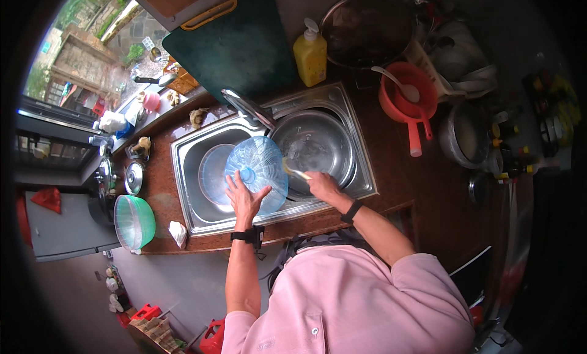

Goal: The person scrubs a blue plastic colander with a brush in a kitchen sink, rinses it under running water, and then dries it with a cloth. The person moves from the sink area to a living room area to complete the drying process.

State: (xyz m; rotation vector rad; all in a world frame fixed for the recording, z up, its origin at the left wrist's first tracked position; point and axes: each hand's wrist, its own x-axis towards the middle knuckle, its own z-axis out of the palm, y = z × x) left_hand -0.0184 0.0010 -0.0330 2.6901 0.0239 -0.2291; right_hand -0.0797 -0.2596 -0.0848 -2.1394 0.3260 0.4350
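A blue translucent plastic basket (pixel 263 157) is tilted over the divider of the double-bowl steel sink (pixel 188 207). My left hand (pixel 245 200) grips its underside around the small round base. In my right hand (pixel 324 187) is the pale handle of a brush (pixel 299 173), whose bristle end meets the basket's right rim. Below the brush, a large metal basin (pixel 316 138) holding some water sits in the right bowl. Another clear plastic basket or bowl (pixel 212 170) lies in the left bowl, partly hidden by the blue one. The faucet (pixel 247 107) reaches over the divider.
Behind the sink stand a yellow pump bottle (pixel 310 56) and a dark green cutting board (pixel 234 47). A red plastic strainer (pixel 399 108) with a white spoon and a metal pot (pixel 465 136) are to the right. A green basket (pixel 134 222) and a crumpled white cloth (pixel 178 234) lie left.
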